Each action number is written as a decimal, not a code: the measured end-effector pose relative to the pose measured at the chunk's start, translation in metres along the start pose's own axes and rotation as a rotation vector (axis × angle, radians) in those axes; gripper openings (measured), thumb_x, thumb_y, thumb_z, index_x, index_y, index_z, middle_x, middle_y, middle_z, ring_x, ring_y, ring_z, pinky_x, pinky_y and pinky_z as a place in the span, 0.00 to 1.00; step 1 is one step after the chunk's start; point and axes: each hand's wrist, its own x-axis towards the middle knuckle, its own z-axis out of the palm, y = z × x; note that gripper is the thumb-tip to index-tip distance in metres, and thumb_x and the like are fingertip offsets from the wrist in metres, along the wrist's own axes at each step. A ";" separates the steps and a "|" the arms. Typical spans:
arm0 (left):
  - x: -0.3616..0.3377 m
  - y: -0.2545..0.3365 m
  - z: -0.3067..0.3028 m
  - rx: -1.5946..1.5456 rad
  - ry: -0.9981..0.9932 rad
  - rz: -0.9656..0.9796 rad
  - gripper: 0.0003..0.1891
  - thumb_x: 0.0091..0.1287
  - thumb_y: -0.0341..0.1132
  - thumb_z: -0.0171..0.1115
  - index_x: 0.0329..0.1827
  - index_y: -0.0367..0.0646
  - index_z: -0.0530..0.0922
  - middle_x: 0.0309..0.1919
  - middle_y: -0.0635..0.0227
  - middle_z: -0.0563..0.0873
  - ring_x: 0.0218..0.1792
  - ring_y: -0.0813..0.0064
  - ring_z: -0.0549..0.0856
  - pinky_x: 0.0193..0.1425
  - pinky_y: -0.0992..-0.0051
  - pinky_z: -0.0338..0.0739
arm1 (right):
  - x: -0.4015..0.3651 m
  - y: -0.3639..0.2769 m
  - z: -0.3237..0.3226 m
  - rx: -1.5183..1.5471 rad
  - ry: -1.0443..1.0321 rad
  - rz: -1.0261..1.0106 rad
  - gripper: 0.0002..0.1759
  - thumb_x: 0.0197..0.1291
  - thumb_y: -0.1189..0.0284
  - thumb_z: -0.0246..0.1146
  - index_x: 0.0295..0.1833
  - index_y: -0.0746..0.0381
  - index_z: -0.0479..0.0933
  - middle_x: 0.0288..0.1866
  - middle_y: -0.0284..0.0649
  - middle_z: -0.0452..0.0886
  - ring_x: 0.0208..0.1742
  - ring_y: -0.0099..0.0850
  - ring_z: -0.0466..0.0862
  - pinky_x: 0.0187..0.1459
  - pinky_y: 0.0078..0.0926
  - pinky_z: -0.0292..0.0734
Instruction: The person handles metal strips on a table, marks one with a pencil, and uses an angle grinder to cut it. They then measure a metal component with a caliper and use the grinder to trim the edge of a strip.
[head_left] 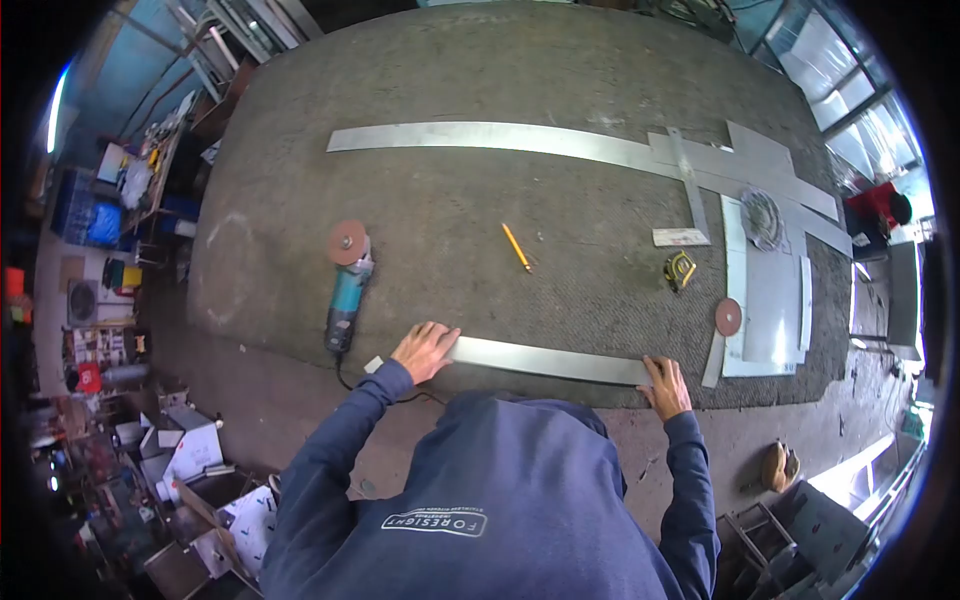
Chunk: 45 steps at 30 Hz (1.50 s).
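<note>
A narrow, shiny metal strip [550,361] lies along the near edge of the worktable, in front of my body. My left hand [425,350] grips its left end with the fingers curled over it. At the opposite end, my right hand [667,387] holds the strip between thumb and fingers. To the left of my left hand lies an angle grinder [347,295] with a reddish-brown disc. A yellow pencil [516,247] rests farther in on the table. Beyond my right hand is a tape measure [679,270].
A long metal strip [480,135] crosses the far part of the table [440,200]. At right lie a square [688,185], metal sheets [775,300], a loose disc [728,317] and a clear coiled bundle [762,218]. The grinder's cord [345,378] runs off the near edge.
</note>
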 end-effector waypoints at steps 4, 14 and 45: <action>0.016 -0.021 0.004 0.020 0.086 -0.007 0.36 0.55 0.42 0.73 0.69 0.46 0.73 0.52 0.62 0.77 0.55 0.61 0.77 0.61 0.61 0.72 | 0.035 0.016 -0.003 0.024 0.023 -0.016 0.41 0.46 0.67 0.76 0.69 0.60 0.71 0.57 0.44 0.73 0.59 0.44 0.75 0.60 0.39 0.75; 0.058 -0.042 0.013 -0.054 0.165 -0.090 0.34 0.56 0.34 0.72 0.69 0.42 0.73 0.57 0.57 0.76 0.61 0.53 0.76 0.66 0.58 0.71 | 0.085 0.034 -0.009 -0.016 0.066 0.002 0.35 0.53 0.62 0.72 0.66 0.60 0.72 0.58 0.45 0.71 0.61 0.44 0.74 0.61 0.38 0.76; 0.180 0.427 0.081 -0.382 0.517 -0.793 0.16 0.67 0.41 0.65 0.54 0.43 0.82 0.49 0.57 0.84 0.56 0.54 0.80 0.57 0.60 0.77 | -0.039 0.521 -0.093 -0.083 0.312 0.721 0.48 0.52 0.44 0.71 0.70 0.65 0.68 0.67 0.61 0.70 0.69 0.56 0.70 0.67 0.48 0.69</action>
